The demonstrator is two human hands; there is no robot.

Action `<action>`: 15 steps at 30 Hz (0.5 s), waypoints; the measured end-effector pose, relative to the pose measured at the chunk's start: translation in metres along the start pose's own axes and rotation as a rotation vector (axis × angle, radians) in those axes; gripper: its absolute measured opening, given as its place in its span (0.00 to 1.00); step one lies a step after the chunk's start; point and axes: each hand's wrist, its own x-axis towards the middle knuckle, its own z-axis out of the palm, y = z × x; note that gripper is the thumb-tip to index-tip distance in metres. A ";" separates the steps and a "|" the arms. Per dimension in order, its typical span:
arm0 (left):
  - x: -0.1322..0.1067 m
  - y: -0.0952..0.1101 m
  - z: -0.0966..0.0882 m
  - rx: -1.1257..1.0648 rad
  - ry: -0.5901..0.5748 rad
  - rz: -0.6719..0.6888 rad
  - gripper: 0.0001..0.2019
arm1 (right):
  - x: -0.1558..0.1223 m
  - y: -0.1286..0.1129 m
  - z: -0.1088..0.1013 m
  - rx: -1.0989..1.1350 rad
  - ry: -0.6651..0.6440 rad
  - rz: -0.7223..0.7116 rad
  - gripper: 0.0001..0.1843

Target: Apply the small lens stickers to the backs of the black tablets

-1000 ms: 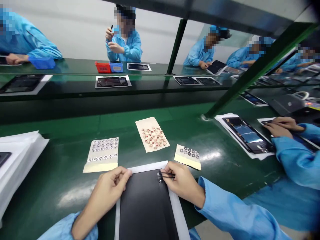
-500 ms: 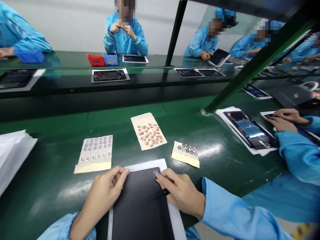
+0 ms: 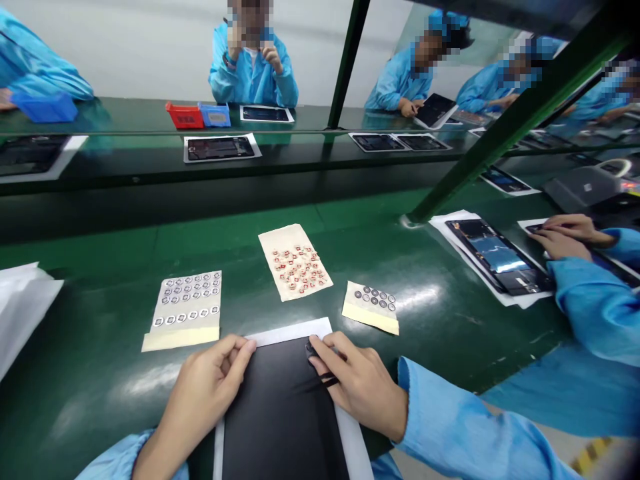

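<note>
A dark tablet panel lies on white paper in front of me. My left hand pinches its upper left corner, thumb and forefinger pressed together. At the upper right corner my right hand is closed on slim black tweezers, mostly hidden by the fingers. Its fingertips rest at a small round camera ring, which they partly cover. Beyond the panel lie a sheet of ring stickers, a cream sheet with small red-marked pieces and a small sheet of dark rings.
White sheets are stacked at the left. An opened tablet lies on paper at the right, near a co-worker's hands. A green post slants down to the bench. Red and blue bins stand on the far bench.
My right fingers have shifted slightly and now cover more of the camera ring. My left hand stays at the corner. The co-worker opposite has raised and parted their hands.
</note>
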 end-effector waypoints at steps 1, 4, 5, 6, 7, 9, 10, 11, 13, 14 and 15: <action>0.000 0.000 0.000 -0.005 0.002 0.004 0.25 | 0.000 0.002 0.000 -0.003 -0.019 -0.007 0.18; 0.000 -0.001 0.000 -0.017 0.007 0.013 0.25 | 0.000 0.009 -0.001 -0.015 -0.055 -0.075 0.17; 0.000 -0.001 0.000 -0.021 0.007 0.013 0.25 | 0.001 0.011 -0.001 -0.025 -0.059 -0.104 0.17; 0.000 -0.001 0.001 -0.022 0.006 0.012 0.25 | 0.001 0.013 -0.002 -0.036 -0.061 -0.130 0.17; 0.000 -0.001 0.001 -0.023 0.004 0.009 0.25 | 0.001 0.014 -0.002 -0.049 -0.060 -0.152 0.17; 0.000 -0.001 0.001 -0.021 0.000 0.010 0.25 | 0.002 0.015 -0.003 -0.075 -0.057 -0.179 0.17; 0.000 -0.001 0.001 -0.019 -0.002 0.012 0.25 | 0.003 0.015 -0.004 -0.085 -0.053 -0.188 0.17; 0.000 -0.001 0.001 -0.016 -0.004 0.013 0.25 | 0.004 0.015 -0.004 -0.095 -0.050 -0.196 0.17; 0.001 -0.001 0.001 -0.013 0.000 0.015 0.24 | 0.005 0.014 -0.004 -0.106 -0.046 -0.213 0.17; 0.001 -0.002 0.001 -0.012 0.000 0.015 0.24 | 0.005 0.015 -0.004 -0.106 -0.045 -0.218 0.17; 0.001 -0.002 0.001 -0.012 0.001 0.012 0.24 | 0.005 0.015 -0.004 -0.101 -0.044 -0.218 0.17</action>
